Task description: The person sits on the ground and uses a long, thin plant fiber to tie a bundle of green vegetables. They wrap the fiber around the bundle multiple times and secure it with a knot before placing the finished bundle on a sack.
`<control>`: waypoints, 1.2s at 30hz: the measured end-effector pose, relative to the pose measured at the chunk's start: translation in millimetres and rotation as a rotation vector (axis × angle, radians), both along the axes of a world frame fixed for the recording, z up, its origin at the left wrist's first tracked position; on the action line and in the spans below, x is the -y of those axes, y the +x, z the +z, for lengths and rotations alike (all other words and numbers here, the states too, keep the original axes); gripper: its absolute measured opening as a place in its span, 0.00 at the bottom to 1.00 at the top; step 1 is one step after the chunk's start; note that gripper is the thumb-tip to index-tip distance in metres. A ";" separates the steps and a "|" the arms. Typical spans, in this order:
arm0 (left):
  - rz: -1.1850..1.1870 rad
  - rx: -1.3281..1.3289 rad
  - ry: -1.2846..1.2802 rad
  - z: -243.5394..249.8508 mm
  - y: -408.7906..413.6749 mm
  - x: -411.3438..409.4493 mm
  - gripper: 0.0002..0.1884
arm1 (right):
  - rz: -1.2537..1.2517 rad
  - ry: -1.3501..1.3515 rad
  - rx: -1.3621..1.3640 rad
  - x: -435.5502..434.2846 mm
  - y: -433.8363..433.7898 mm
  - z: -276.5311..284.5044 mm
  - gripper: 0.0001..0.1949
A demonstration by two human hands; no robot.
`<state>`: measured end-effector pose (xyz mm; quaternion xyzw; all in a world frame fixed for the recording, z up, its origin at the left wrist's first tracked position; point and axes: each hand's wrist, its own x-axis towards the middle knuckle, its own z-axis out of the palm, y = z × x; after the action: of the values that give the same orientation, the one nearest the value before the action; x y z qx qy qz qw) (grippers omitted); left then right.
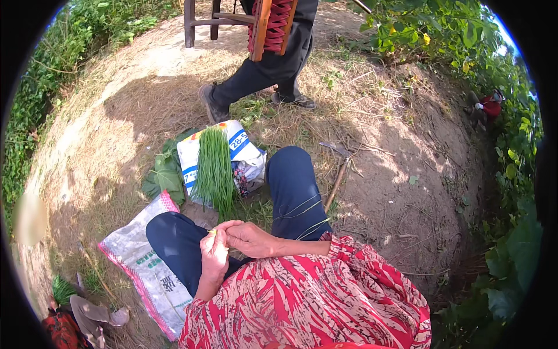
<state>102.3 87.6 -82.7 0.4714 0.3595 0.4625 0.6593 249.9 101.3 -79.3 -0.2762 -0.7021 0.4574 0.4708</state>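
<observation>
Over my lap, my left hand [213,256] pinches a small yellowish piece of plant between thumb and fingertips. My right hand [249,239] meets it there, fingers bent and touching the left fingertips; whether it grips the piece too is hidden. Just beyond the hands, a bundle of long green leafy stalks [213,170] lies across a white printed woven bag [248,139], which rests on the ground. A few thin green blades [311,227] lie over my right knee.
A sickle [338,179] with a wooden handle lies right of my knee. A pink-edged woven sack [148,266] is spread at my left, near broad leaves [168,174]. Ahead, a person [257,78] stands by a wooden chair frame [200,22]. Other people sit at lower left and far right.
</observation>
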 end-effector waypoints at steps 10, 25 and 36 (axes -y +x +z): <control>0.042 0.779 -0.205 -13.8 -36.3 -16.4 0.18 | 0.099 -0.040 0.216 1.1 34.6 -8.2 0.13; 0.210 0.683 -0.231 5.7 -33.4 -20.9 0.18 | 0.186 -0.186 0.057 5.6 19.4 -20.3 0.08; 0.094 0.742 -0.180 -17.3 -46.9 -15.1 0.19 | -0.051 -0.335 -0.005 13.0 26.7 -26.1 0.06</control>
<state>55.4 102.6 -100.0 0.1951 0.1566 0.5979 0.7615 276.6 88.3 -105.4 -0.3671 -0.6075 0.5568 0.4314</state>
